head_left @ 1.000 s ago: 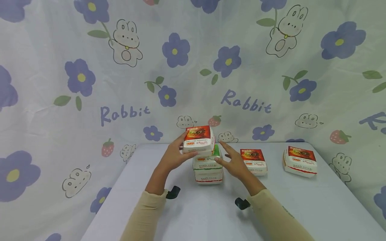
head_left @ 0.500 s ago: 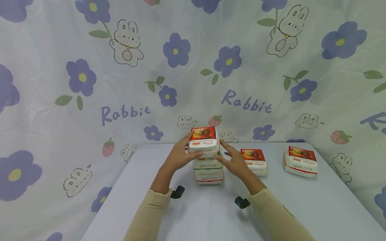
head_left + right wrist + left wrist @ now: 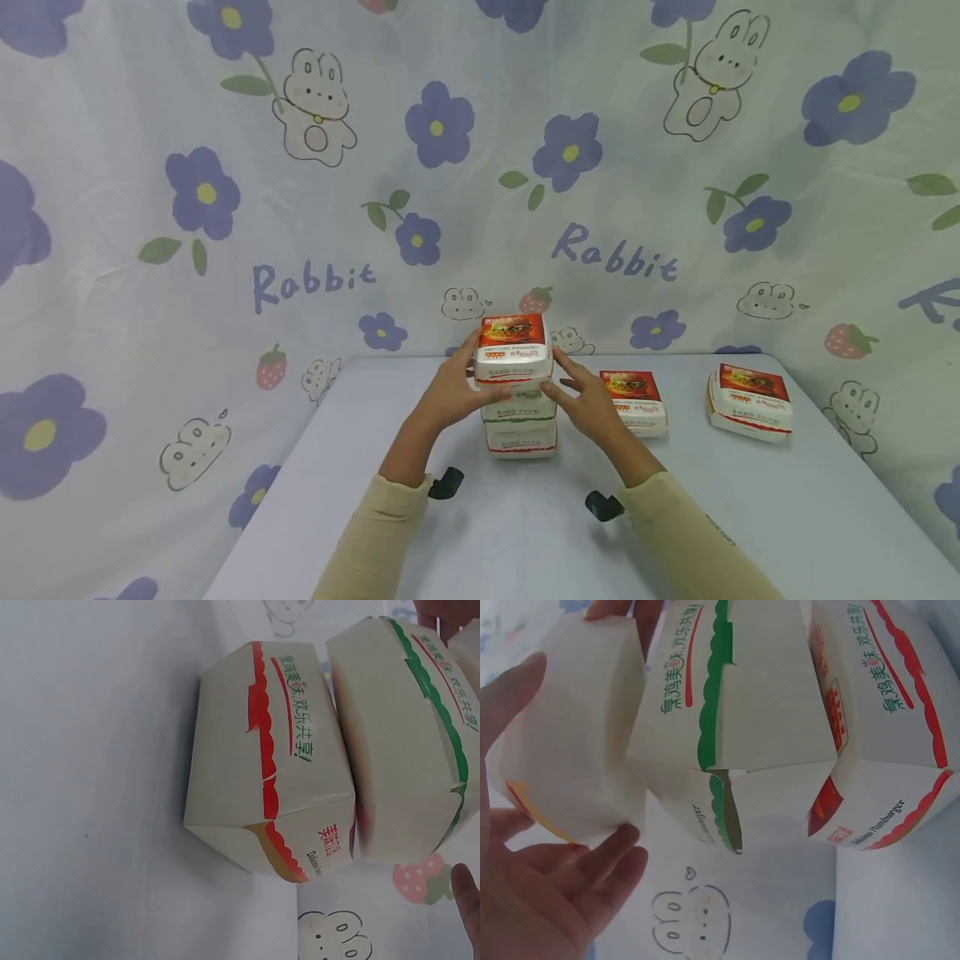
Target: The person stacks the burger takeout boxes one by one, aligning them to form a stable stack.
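A white hamburger box (image 3: 513, 350) with a red burger picture on its lid sits at the top of a central column, over a green-trimmed box (image 3: 772, 697) and a red-trimmed box (image 3: 274, 750). My left hand (image 3: 452, 392) grips it at its left side, thumb along the lower front edge, fingers round the far side. On the opposite side, my right hand (image 3: 592, 404) holds the same box by its right front corner, thumb in front and fingers beside it. In the left wrist view, a narrow wedge shows between the held box and the green-trimmed one.
Right of the column lies one hamburger box (image 3: 633, 404), partly behind my right hand. Another box (image 3: 750, 402) sits slightly turned farther right. All stand on a white table (image 3: 517, 533) before a rabbit-and-flower curtain (image 3: 480, 208).
My left hand has carried the upper box rightward and levelled it over the column, covering the green lid. My right hand, previously apart from that box, now meets its right side.
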`<state>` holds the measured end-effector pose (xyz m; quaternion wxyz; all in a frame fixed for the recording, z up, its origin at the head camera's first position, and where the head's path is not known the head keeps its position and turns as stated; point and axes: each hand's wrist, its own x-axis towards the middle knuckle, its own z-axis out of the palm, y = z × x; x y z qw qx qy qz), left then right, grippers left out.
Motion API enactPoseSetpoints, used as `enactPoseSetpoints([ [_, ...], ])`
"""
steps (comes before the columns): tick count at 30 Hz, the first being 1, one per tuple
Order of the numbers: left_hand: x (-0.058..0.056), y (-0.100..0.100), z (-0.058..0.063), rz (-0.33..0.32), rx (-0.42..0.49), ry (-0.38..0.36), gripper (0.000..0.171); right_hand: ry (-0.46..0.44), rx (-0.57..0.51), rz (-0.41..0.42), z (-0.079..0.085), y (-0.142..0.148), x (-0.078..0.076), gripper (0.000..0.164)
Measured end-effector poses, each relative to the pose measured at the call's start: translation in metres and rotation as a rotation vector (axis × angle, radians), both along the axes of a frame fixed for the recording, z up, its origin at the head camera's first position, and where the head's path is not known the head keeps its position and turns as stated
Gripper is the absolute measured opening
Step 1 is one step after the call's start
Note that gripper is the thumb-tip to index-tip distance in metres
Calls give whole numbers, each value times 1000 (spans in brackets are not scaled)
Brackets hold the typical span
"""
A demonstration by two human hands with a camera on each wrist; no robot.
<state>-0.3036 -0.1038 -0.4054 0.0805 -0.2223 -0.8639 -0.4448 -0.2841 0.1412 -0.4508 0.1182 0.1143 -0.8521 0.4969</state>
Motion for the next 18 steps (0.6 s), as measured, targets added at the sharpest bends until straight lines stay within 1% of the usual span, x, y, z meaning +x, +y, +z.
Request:
enactPoseSetpoints([
  [3, 0, -1, -1, -11, 3, 6, 111, 42, -21, 19, -1, 2, -3, 74],
  [5, 1, -2, -2, -14, 12, 3, 109, 52, -42, 27, -2, 2, -3, 73],
  [8, 2, -2, -4, -17, 30, 3, 107, 51, -50, 22, -3, 2, -2, 73],
  [14, 1, -6, -7, -52, 65, 10, 100, 19, -54, 14, -4, 2, -2, 71],
  [18, 1, -8, -9, -61, 80, -6, 95, 0, -72, 19, -3, 3, -2, 71],
])
